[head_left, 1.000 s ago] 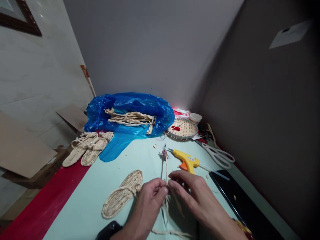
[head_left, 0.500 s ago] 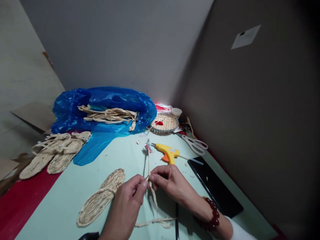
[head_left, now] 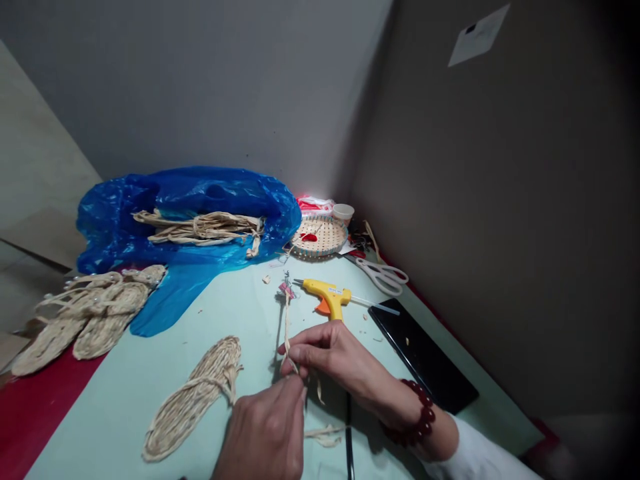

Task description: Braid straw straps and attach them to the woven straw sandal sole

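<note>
A pale straw strand [head_left: 287, 320] runs toward me from a small pinkish clip [head_left: 287, 289] on the table. My right hand [head_left: 340, 363] pinches the strand between thumb and fingers; a dark red bead bracelet circles that wrist. Just below and to the left, my left hand [head_left: 270, 423] is closed with its back to the camera, fingertips meeting the strand's lower part. Its grip is partly hidden. A loose strand end hangs below my right fingers. To the left lies a woven straw sole [head_left: 193, 397] with a strap across it.
Beyond my hands lies a yellow glue gun [head_left: 325, 291], with scissors [head_left: 385, 275] and a black flat device [head_left: 425, 357] to its right. Farther back are a woven basket [head_left: 327, 245], a cup [head_left: 343, 212] and a blue bag [head_left: 210, 180] under a straw bundle [head_left: 205, 228]. Straw sandals [head_left: 95, 307] sit left.
My left hand has turned over, its back now up, and sits lower against the strand. My right hand still pinches it. The view has shifted slightly right.
</note>
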A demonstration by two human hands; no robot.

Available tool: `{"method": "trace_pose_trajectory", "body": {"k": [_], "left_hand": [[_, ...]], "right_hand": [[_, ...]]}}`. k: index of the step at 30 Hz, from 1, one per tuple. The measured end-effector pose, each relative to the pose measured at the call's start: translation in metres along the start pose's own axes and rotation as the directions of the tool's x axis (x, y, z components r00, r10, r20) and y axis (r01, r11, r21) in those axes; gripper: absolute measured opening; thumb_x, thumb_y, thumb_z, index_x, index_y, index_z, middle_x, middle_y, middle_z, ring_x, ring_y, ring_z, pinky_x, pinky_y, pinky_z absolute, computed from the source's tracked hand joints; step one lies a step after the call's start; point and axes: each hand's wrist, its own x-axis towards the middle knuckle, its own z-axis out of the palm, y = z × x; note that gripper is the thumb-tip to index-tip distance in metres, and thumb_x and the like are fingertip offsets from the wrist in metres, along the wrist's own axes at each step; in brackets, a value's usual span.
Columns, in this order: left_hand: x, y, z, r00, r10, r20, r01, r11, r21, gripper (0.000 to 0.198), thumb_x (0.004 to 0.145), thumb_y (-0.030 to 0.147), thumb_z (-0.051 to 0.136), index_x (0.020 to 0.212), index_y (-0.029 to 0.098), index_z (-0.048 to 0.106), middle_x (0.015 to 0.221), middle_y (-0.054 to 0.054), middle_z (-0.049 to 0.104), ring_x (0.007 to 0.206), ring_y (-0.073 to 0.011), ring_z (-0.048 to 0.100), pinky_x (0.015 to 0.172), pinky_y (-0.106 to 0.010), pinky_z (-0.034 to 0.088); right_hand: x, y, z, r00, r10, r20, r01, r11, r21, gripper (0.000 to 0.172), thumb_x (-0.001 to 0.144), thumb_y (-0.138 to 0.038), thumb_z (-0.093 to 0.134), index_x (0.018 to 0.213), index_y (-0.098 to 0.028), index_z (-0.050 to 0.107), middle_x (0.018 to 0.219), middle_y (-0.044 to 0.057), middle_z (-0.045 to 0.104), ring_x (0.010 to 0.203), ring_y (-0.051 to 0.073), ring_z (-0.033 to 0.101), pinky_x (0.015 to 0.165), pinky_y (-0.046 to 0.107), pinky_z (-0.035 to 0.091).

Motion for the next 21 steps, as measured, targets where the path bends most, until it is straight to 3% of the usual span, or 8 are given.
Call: {"method": "trace_pose_trajectory", "body": {"k": [4, 7, 9, 11, 13, 17, 21], "left_hand": [[0.001, 0.012, -0.007, 0.995, -0.097, 0.011, 0.097, 0.993, -0.067, 0.028, 0.094, 0.015, 0.037, 0.069, 0.023, 0.049, 0.06, 0.001, 0.054, 0.052, -0.0139, 0.056, 0.052, -0.029, 0.034], [0.009, 0.015, -0.017, 0.961, -0.273, -0.054, 0.248, 0.929, -0.276, 0.027, 0.096, 0.027, 0.04, 0.074, 0.022, 0.054, 0.073, -0.003, 0.057, 0.068, -0.0163, 0.058, 0.061, -0.028, 0.039], [0.018, 0.01, -0.022, 0.876, -0.481, 0.038, 0.429, 0.742, -0.515, 0.026, 0.095, 0.038, 0.044, 0.08, 0.021, 0.057, 0.074, -0.002, 0.058, 0.064, -0.0146, 0.056, 0.059, -0.027, 0.041], [0.026, 0.0, -0.022, 0.755, -0.588, 0.289, 0.584, 0.404, -0.704, 0.029, 0.091, 0.047, 0.05, 0.082, 0.021, 0.056, 0.064, 0.003, 0.056, 0.045, -0.009, 0.047, 0.044, -0.022, 0.035], [0.031, -0.009, -0.02, 0.717, -0.572, 0.4, 0.612, 0.24, -0.754, 0.028, 0.086, 0.049, 0.056, 0.084, 0.021, 0.053, 0.057, 0.006, 0.054, 0.036, -0.0065, 0.04, 0.036, -0.019, 0.028], [0.034, -0.015, -0.015, 0.701, -0.535, 0.472, 0.61, 0.107, -0.785, 0.029, 0.082, 0.045, 0.061, 0.093, 0.021, 0.05, 0.064, 0.005, 0.058, 0.036, -0.0064, 0.045, 0.031, -0.016, 0.033], [0.033, -0.011, -0.017, 0.682, -0.487, 0.545, 0.626, 0.003, -0.78, 0.029, 0.08, 0.043, 0.065, 0.083, 0.017, 0.051, 0.065, 0.006, 0.055, 0.037, -0.0004, 0.033, 0.033, -0.013, 0.027]], "right_hand": [[-0.001, -0.001, -0.001, 0.999, 0.026, -0.039, -0.027, 0.999, -0.021, 0.022, 0.083, -0.032, 0.067, 0.071, -0.013, 0.07, 0.069, 0.003, 0.064, 0.06, 0.012, 0.046, 0.061, 0.026, 0.035], [-0.001, 0.001, -0.004, 0.999, 0.021, -0.028, -0.022, 0.999, -0.047, 0.023, 0.083, -0.036, 0.068, 0.076, -0.014, 0.071, 0.072, 0.003, 0.065, 0.064, 0.014, 0.049, 0.063, 0.027, 0.035], [-0.001, 0.003, -0.007, 1.0, 0.015, -0.014, -0.016, 0.996, -0.084, 0.022, 0.083, -0.036, 0.068, 0.077, -0.014, 0.071, 0.072, 0.003, 0.065, 0.064, 0.015, 0.049, 0.064, 0.028, 0.035], [0.0, 0.005, -0.008, 1.0, 0.016, 0.008, -0.015, 0.993, -0.121, 0.023, 0.084, -0.035, 0.066, 0.076, -0.014, 0.072, 0.073, 0.004, 0.065, 0.065, 0.015, 0.05, 0.065, 0.028, 0.035], [0.0, 0.007, -0.008, 0.999, 0.017, 0.029, -0.012, 0.99, -0.14, 0.024, 0.085, -0.034, 0.065, 0.077, -0.014, 0.072, 0.074, 0.004, 0.066, 0.066, 0.015, 0.051, 0.066, 0.028, 0.036], [0.0, 0.007, -0.004, 1.0, -0.025, 0.019, 0.027, 0.989, -0.143, 0.027, 0.087, -0.037, 0.065, 0.08, -0.013, 0.073, 0.074, 0.004, 0.066, 0.067, 0.014, 0.053, 0.065, 0.026, 0.037], [-0.002, 0.004, -0.002, 0.997, -0.071, 0.01, 0.071, 0.962, -0.265, 0.024, 0.089, -0.03, 0.061, 0.079, -0.012, 0.073, 0.071, 0.003, 0.067, 0.065, 0.014, 0.055, 0.062, 0.024, 0.038]]}}
